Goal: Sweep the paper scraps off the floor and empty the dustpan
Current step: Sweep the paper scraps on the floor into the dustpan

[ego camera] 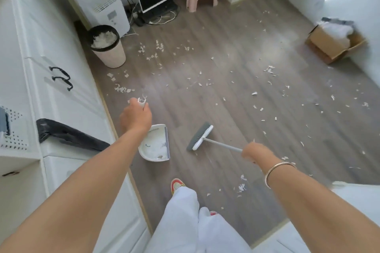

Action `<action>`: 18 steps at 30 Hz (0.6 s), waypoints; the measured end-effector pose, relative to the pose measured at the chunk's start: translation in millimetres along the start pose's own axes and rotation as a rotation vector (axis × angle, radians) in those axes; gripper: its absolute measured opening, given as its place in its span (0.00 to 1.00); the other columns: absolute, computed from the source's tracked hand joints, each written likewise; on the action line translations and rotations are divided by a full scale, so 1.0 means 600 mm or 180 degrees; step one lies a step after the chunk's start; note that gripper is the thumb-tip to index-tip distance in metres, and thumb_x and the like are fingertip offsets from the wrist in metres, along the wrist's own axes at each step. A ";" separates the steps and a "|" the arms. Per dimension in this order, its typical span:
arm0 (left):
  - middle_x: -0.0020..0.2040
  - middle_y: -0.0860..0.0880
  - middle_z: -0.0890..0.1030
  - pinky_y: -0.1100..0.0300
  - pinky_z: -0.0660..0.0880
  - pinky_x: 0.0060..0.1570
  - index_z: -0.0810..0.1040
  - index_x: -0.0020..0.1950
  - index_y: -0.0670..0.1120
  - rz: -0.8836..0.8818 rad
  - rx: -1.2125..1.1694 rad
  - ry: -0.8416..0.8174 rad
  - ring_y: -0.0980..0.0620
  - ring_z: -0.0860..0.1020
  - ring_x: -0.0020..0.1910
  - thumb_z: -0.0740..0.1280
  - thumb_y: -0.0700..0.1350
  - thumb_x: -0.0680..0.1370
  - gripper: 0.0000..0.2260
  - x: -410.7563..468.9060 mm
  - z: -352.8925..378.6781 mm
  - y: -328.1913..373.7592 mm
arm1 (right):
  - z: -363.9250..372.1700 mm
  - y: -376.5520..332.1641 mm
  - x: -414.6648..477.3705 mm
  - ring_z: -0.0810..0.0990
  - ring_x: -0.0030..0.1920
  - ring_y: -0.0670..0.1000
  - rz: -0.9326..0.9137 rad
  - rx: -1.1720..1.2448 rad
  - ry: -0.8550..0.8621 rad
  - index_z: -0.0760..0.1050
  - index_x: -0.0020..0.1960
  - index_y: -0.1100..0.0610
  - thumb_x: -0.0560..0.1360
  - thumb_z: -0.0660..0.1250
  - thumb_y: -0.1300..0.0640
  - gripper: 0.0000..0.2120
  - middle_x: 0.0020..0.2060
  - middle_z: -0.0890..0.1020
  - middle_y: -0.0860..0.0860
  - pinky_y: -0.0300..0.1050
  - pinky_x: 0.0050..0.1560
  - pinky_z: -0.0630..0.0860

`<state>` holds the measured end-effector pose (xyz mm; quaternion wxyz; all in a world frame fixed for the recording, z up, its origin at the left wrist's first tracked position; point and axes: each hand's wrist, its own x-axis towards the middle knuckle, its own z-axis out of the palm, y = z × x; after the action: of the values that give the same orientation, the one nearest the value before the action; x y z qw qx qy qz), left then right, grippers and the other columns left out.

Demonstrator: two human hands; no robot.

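Below me, my left hand (134, 116) grips the dustpan (155, 144) handle, pan nearly empty on the floor (226, 139). My right hand (254, 151) is closed around the broom (200, 136) beside it. Farther out, paper scraps (202, 83) lie scattered; the bin (107, 46) stands full.

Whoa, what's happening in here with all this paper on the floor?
Someone is sweeping up. The left hand holds the handle of a white dustpan, which is nearly empty, and the right hand grips a broom whose head sits just beside the pan. Paper scraps lie scattered across most of the wood floor. The bin by the cabinets already holds a heap of scraps, so much is left to sweep.
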<state>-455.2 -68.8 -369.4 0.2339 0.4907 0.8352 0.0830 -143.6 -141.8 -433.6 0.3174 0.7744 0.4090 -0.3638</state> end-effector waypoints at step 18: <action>0.59 0.35 0.79 0.49 0.70 0.53 0.72 0.64 0.41 0.1429 0.0154 -0.0379 0.34 0.76 0.60 0.59 0.50 0.83 0.16 -0.236 0.108 0.190 | 0.169 0.400 -0.116 0.74 0.41 0.59 0.0953 0.2142 0.0828 0.73 0.46 0.61 0.77 0.59 0.59 0.07 0.41 0.73 0.57 0.41 0.40 0.67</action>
<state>-277.9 -138.8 -340.3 0.2467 0.6736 0.6916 0.0838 5.5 -361.1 -383.7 0.0407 0.9260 0.1862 -0.3260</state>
